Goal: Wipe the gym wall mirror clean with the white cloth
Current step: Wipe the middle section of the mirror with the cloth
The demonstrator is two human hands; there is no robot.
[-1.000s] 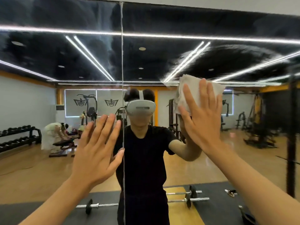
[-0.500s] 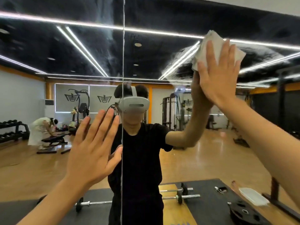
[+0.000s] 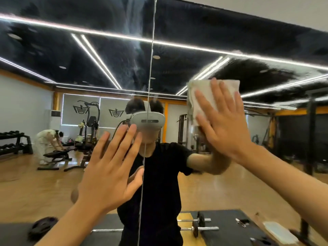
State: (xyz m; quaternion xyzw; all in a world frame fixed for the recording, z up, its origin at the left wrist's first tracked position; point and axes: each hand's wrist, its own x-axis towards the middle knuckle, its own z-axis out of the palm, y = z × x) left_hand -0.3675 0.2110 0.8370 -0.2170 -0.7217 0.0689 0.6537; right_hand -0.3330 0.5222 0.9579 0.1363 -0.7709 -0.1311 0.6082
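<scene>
The gym wall mirror (image 3: 71,178) fills the whole view, with a vertical seam (image 3: 150,82) between two panes near the middle. My right hand (image 3: 223,125) lies flat with straight fingers and presses the folded white cloth (image 3: 204,96) against the right pane at about head height. My left hand (image 3: 110,173) is spread flat against the glass just left of the seam, lower down, holding nothing. Hazy smears show on the glass around the seam and beside the cloth.
The glass reflects me in a black shirt, a person bending over a bench (image 3: 58,155) at left, a dumbbell rack (image 3: 14,142), barbells (image 3: 198,228) on a black floor mat, and dark machines at right.
My right hand has slid the cloth down and to the left from its high point half a second ago. My left hand stays flat on the glass beside the seam.
</scene>
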